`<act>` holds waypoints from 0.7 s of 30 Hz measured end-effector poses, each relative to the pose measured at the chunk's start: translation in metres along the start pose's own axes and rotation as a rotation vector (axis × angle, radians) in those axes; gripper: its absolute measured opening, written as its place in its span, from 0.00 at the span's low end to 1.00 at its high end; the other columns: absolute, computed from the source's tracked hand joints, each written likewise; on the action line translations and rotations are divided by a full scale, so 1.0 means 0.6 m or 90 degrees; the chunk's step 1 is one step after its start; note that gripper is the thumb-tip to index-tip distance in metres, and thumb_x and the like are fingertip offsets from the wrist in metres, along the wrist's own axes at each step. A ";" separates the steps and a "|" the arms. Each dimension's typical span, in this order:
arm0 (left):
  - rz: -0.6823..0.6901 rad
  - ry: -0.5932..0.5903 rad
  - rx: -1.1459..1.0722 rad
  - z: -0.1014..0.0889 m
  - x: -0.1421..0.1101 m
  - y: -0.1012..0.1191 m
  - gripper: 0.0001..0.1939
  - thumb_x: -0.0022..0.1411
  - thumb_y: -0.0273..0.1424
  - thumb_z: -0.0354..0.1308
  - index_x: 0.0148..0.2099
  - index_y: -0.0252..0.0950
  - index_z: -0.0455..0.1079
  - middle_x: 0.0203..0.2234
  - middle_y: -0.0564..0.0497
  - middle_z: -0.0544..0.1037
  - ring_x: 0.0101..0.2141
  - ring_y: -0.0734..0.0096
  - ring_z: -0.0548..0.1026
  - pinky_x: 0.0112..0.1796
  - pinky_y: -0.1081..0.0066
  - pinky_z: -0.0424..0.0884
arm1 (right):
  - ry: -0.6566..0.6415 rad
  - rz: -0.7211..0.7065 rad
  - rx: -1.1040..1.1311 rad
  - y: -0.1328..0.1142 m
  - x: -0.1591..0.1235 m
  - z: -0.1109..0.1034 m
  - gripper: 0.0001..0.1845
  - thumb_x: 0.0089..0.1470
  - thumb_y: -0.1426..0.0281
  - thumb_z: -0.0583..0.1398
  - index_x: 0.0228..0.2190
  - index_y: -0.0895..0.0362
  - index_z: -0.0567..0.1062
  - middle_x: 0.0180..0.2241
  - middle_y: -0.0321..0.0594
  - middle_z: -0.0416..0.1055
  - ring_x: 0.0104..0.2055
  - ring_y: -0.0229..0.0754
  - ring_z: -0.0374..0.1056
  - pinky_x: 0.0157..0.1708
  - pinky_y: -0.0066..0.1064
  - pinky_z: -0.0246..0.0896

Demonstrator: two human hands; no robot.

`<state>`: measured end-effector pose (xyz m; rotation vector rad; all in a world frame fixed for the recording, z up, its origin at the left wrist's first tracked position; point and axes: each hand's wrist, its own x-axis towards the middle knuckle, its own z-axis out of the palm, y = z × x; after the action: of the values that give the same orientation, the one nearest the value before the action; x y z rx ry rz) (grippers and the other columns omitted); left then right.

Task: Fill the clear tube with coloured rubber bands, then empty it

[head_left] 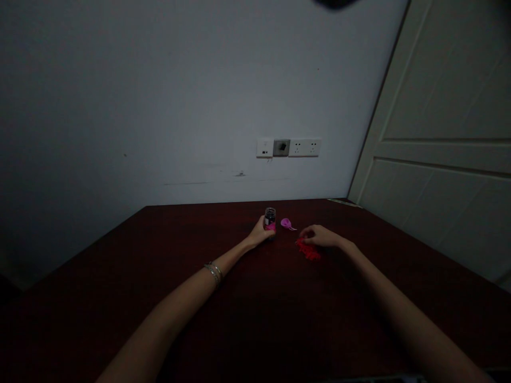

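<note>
My left hand (pixel 259 234) is wrapped round a small clear jar (pixel 270 217), which stands upright with its mouth uncovered. Something pink shows in the lower part of the jar. My right hand (pixel 319 235) reaches down to a loose pile of small red pieces (pixel 308 250) on the table, its fingers bent and touching the pile's far edge. Whether a piece is pinched between the fingertips is too small to make out. Between the two hands, a little farther back, lies a purple lid-like cap (pixel 286 223) with a thin loop or strap.
The dark red-brown table (pixel 239 303) runs back to a pale wall (pixel 179 106). Wall sockets and a switch (pixel 288 148) sit above its back edge. A panelled door (pixel 451 133) stands along the right side. Bracelets (pixel 214 272) circle my left forearm.
</note>
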<state>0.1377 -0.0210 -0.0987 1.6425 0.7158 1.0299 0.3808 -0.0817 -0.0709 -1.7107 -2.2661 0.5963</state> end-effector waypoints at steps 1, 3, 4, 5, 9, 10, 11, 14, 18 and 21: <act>-0.006 -0.015 -0.012 -0.004 0.000 0.000 0.28 0.40 0.21 0.59 0.47 0.32 0.59 0.34 0.50 0.70 0.33 0.74 0.68 0.36 0.74 0.65 | -0.007 -0.003 0.002 -0.002 0.000 0.000 0.19 0.45 0.65 0.57 0.38 0.61 0.76 0.33 0.43 0.75 0.32 0.42 0.69 0.31 0.28 0.61; -0.023 -0.057 -0.045 -0.015 0.001 -0.001 0.30 0.40 0.20 0.57 0.50 0.32 0.58 0.35 0.49 0.71 0.33 0.74 0.69 0.35 0.74 0.65 | -0.012 -0.007 0.006 -0.005 0.001 -0.001 0.17 0.44 0.66 0.57 0.35 0.61 0.76 0.31 0.42 0.75 0.30 0.40 0.68 0.29 0.27 0.60; -0.029 -0.071 -0.058 -0.022 0.004 -0.002 0.31 0.40 0.19 0.55 0.51 0.33 0.57 0.36 0.49 0.71 0.34 0.73 0.69 0.35 0.74 0.65 | -0.012 -0.007 0.007 -0.007 0.001 -0.002 0.16 0.44 0.67 0.57 0.34 0.61 0.76 0.30 0.42 0.74 0.30 0.40 0.68 0.29 0.27 0.59; -0.027 -0.067 -0.062 -0.032 0.008 -0.003 0.31 0.40 0.19 0.53 0.51 0.33 0.58 0.35 0.49 0.71 0.34 0.73 0.69 0.34 0.74 0.65 | -0.011 -0.006 0.007 -0.008 0.001 -0.002 0.15 0.44 0.67 0.57 0.34 0.61 0.77 0.29 0.42 0.74 0.29 0.39 0.67 0.28 0.27 0.59; 0.036 0.141 0.006 -0.075 0.033 -0.013 0.27 0.38 0.16 0.48 0.45 0.32 0.63 0.29 0.51 0.72 0.33 0.72 0.70 0.32 0.75 0.64 | -0.011 -0.006 0.021 -0.012 0.000 -0.001 0.14 0.44 0.68 0.58 0.32 0.62 0.77 0.28 0.42 0.74 0.28 0.38 0.67 0.27 0.26 0.58; 0.044 0.199 0.025 -0.085 0.039 -0.017 0.25 0.38 0.16 0.47 0.42 0.31 0.65 0.27 0.51 0.72 0.31 0.72 0.70 0.33 0.74 0.64 | -0.010 -0.007 0.028 -0.012 -0.001 -0.001 0.14 0.44 0.68 0.58 0.31 0.62 0.78 0.28 0.42 0.74 0.28 0.38 0.66 0.27 0.26 0.58; 0.046 0.242 0.041 -0.094 0.045 -0.021 0.23 0.38 0.15 0.47 0.39 0.31 0.66 0.25 0.52 0.72 0.30 0.73 0.70 0.33 0.74 0.65 | -0.009 -0.008 0.035 -0.012 -0.001 -0.001 0.15 0.44 0.67 0.57 0.31 0.63 0.78 0.28 0.43 0.74 0.28 0.38 0.66 0.27 0.26 0.58; 0.035 0.317 0.065 -0.111 0.054 -0.035 0.17 0.39 0.16 0.46 0.32 0.31 0.69 0.21 0.53 0.72 0.27 0.73 0.71 0.34 0.73 0.66 | -0.009 -0.007 0.049 -0.010 -0.002 -0.003 0.15 0.44 0.67 0.57 0.32 0.63 0.78 0.27 0.43 0.74 0.27 0.38 0.66 0.26 0.26 0.58; -0.002 0.389 0.071 -0.111 0.055 -0.054 0.14 0.41 0.17 0.46 0.27 0.32 0.70 0.18 0.53 0.71 0.25 0.73 0.70 0.32 0.73 0.66 | -0.007 0.000 0.063 -0.008 -0.002 -0.007 0.14 0.43 0.69 0.57 0.31 0.63 0.78 0.27 0.42 0.74 0.28 0.39 0.67 0.28 0.27 0.59; -0.023 0.415 0.083 -0.108 0.053 -0.062 0.13 0.42 0.18 0.46 0.26 0.32 0.70 0.18 0.52 0.71 0.24 0.74 0.69 0.29 0.74 0.66 | 0.002 0.001 0.082 -0.010 -0.003 -0.013 0.14 0.42 0.69 0.57 0.30 0.62 0.78 0.28 0.43 0.75 0.29 0.40 0.67 0.29 0.27 0.60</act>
<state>0.0961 0.0458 -0.1183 1.3861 1.2524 1.5391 0.3796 -0.0834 -0.0609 -1.6508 -2.1735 0.7241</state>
